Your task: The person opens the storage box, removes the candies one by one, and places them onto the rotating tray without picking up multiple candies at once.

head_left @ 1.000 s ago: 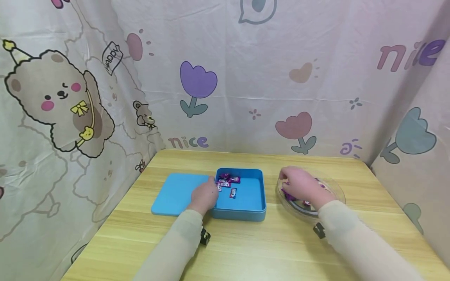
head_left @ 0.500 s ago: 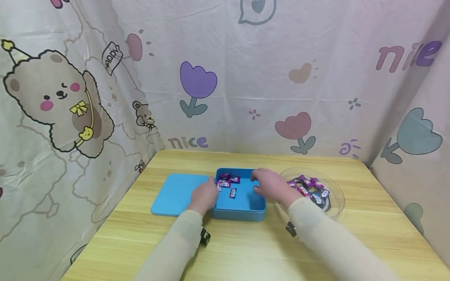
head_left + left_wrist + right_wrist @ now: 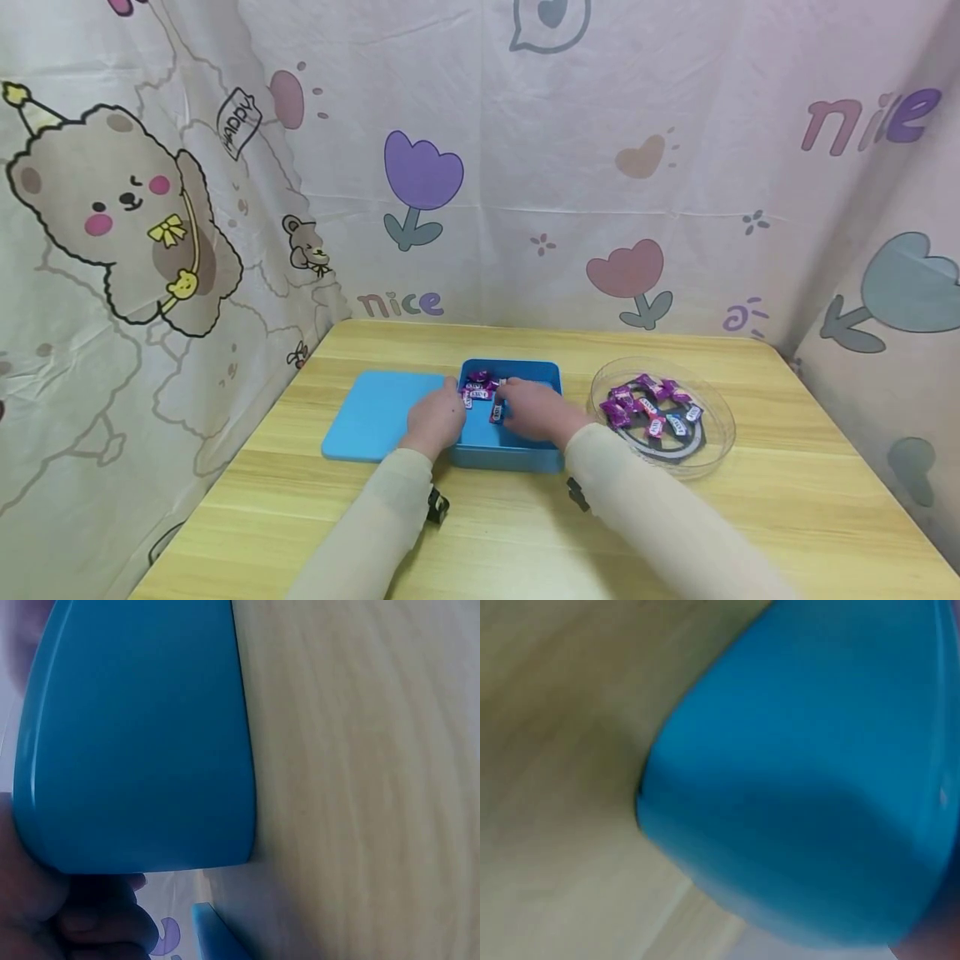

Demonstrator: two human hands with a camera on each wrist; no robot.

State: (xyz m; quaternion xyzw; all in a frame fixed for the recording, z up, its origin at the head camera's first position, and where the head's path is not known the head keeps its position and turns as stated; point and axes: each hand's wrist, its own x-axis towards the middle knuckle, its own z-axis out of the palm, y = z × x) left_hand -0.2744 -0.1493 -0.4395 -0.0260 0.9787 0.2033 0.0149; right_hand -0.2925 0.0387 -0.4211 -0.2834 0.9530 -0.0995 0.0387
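Note:
My left hand point(image 3: 437, 417) grips the left wall of a blue rectangular box point(image 3: 510, 459). In the left wrist view, curled fingers point(image 3: 112, 922) show at the box's corner. Over the box's inside, my right hand point(image 3: 542, 412) reaches leftward, its thumb and forefinger apart beside a small wrapped candy point(image 3: 496, 412) on the floor of the box. Several purple-wrapped candies point(image 3: 477, 393) lie in the box's back left part. The right wrist view holds mostly the box's blurred outer wall point(image 3: 795, 765); the right fingertips are hidden there.
A flat blue lid point(image 3: 378, 417) lies left of the box. On the right stands a clear round dish point(image 3: 729, 425) with several purple, red and blue wrapped candies point(image 3: 648, 406). A patterned cloth point(image 3: 525, 167) hangs behind the wooden table point(image 3: 510, 533).
My right hand has moved left from the dish, across the box's right wall, to the candy inside the box. My left hand stays on the box.

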